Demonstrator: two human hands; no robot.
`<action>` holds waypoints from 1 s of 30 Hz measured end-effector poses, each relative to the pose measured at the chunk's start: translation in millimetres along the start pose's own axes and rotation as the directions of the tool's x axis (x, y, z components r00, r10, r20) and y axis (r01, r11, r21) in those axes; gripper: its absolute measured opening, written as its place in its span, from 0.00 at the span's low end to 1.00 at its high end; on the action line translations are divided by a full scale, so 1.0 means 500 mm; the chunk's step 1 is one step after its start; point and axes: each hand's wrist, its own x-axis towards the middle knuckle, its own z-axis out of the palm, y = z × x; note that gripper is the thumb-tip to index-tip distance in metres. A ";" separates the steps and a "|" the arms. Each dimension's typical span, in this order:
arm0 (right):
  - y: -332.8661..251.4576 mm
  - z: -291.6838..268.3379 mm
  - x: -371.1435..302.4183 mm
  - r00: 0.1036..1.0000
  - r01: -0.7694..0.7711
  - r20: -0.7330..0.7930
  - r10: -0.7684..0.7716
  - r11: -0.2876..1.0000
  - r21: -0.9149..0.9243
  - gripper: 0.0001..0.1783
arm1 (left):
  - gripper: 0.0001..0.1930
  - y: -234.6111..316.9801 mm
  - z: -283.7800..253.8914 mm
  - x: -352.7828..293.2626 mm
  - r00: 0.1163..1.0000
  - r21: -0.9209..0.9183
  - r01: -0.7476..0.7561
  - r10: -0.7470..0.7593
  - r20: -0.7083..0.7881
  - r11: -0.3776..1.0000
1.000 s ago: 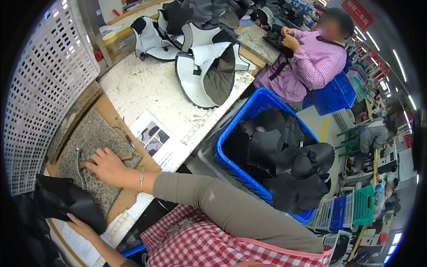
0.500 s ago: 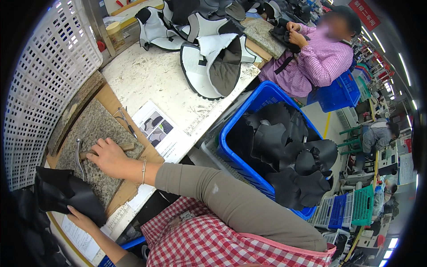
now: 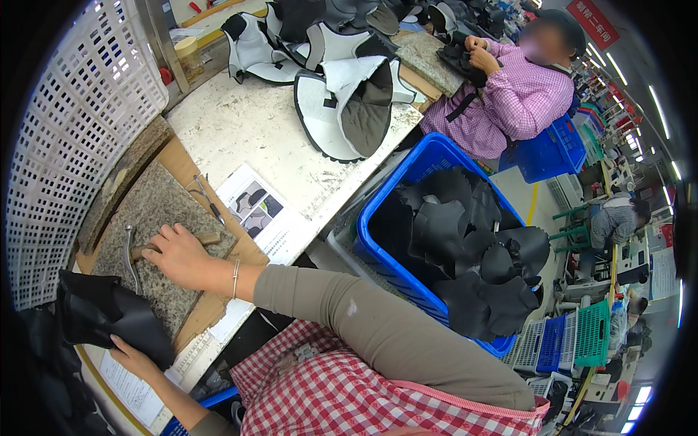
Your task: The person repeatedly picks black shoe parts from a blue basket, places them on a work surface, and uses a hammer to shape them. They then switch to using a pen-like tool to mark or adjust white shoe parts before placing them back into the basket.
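My left hand grips the lower edge of a black leather boot upper, thumb on top and the other fingers hidden beneath it. The upper lies at the near left edge of a speckled stone slab. On the slab, my right hand is closed loosely over the wooden handle of a hammer. Its curved metal head shows left of the hand, and the handle end sticks out to the right.
A white perforated crate stands along the left. Beyond the slab are a pointed tool, a picture sheet and white-lined boot uppers. A blue basket of black pieces stands right of the table. A co-worker works at the far right.
My hands, the hammer and the black upper stay practically in place. The view shifts very slightly, and the co-worker's hands move a little.
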 end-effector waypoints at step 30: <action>0.005 0.021 -0.002 1.000 0.004 -0.024 -0.003 1.000 0.013 0.22 | 0.35 -0.004 0.003 -0.001 0.997 0.086 -0.033 0.039 -0.060 0.996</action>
